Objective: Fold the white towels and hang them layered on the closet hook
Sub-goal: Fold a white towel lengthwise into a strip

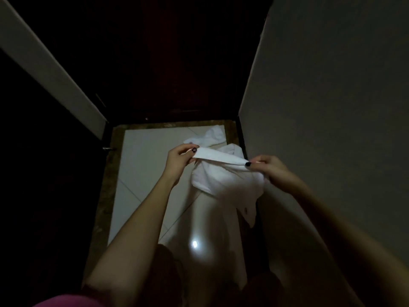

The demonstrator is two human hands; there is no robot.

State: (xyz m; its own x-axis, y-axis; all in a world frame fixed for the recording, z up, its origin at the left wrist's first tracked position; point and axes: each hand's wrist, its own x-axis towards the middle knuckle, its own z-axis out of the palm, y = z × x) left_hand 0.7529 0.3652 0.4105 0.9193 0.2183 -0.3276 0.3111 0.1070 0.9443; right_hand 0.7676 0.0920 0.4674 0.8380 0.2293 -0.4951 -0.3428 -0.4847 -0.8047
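Between the fingertips of both hands, a white towel (225, 180) hangs stretched by its top hem in a dim, narrow passage. The left hand (180, 157) pinches one end of the hem between thumb and curled fingers, and the right hand (266, 168) pinches the other end the same way. The hem's long axis runs straight from one pinch to the other, sloping slightly down toward the right-hand fingers. The rest of the cloth drops below them, bunched and uneven, with a loose corner trailing beneath the right-hand fingers. Neither hand is nearer, since each holds its own end, so the next fold likely turns on bringing the two pinches together along that hem line.

Just beyond the left-hand fingers, a second towel (210, 135) lies crumpled on the tiled floor (137, 165). Whether it touches the held one is unclear in the poor light. A pale wall (332, 107) stands outside the right-hand fingers, and a dark door (177, 63) rises well beyond both hands. No hook can be made out in the darkness, and the held towel's lower edge blurs into the glare on the floor.
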